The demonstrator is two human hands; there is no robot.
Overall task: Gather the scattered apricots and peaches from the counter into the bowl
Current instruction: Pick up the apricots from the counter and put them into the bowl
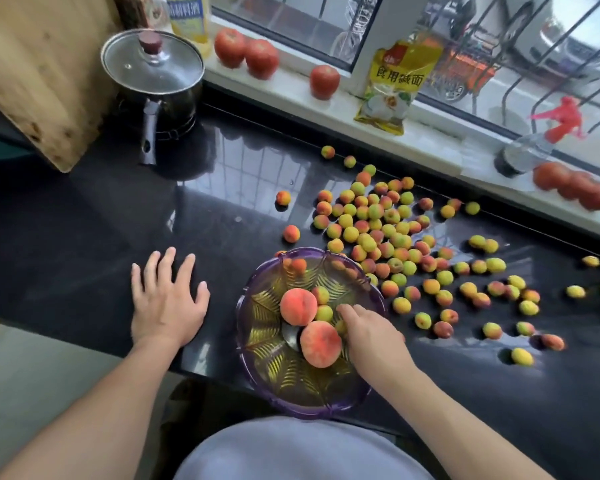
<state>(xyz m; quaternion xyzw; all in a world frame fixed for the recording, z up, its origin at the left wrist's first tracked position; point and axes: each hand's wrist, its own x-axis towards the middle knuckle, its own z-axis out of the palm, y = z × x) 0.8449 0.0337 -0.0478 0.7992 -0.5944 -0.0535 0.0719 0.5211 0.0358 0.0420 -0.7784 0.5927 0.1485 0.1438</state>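
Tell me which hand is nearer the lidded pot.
Left. The left hand rests flat on the counter, below the pot on the same side. The right hand is farther off, reaching into the purple bowl among the fruit.

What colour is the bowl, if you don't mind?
Translucent purple bowl with a leaf pattern; head view.
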